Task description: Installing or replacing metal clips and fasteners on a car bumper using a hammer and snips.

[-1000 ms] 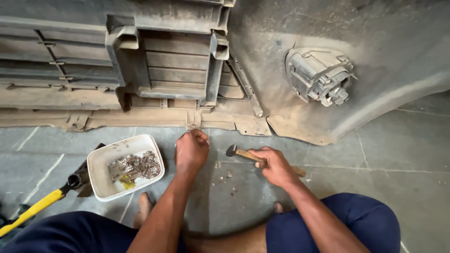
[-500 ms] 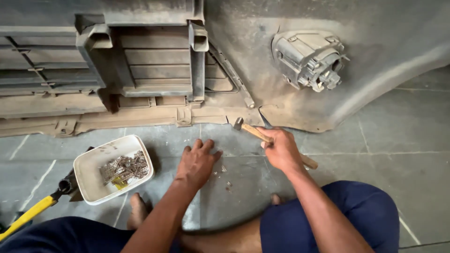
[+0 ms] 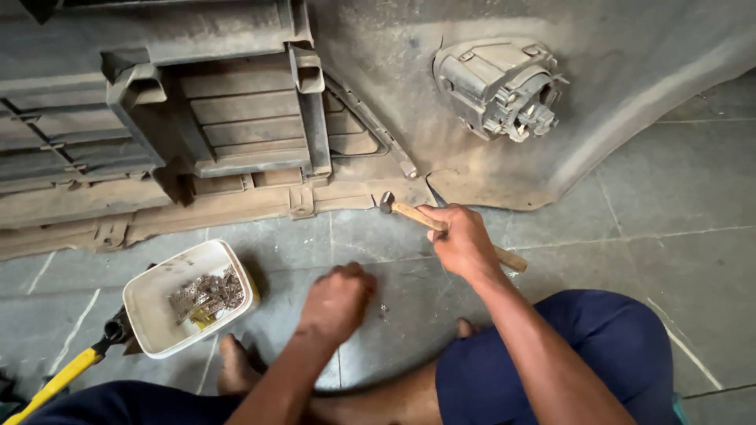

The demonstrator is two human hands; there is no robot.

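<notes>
Head view looks down on a grey tiled floor (image 3: 630, 205) where a person sits. At centre frame the right hand (image 3: 465, 240) is closed around the wooden handle of a small hammer (image 3: 409, 212), whose metal head points toward the dusty edge of a large grey plastic vehicle panel (image 3: 236, 118) lying across the upper frame. Left hand (image 3: 337, 303), lower centre, is curled into a loose fist over the floor; whether its grip holds anything cannot be told. Lower left sits a white plastic tub (image 3: 157, 291) of small metal fasteners, beside a yellow-handled tool (image 3: 59, 378). Upper right, a grey lamp housing (image 3: 500, 86) is mounted on the panel.
</notes>
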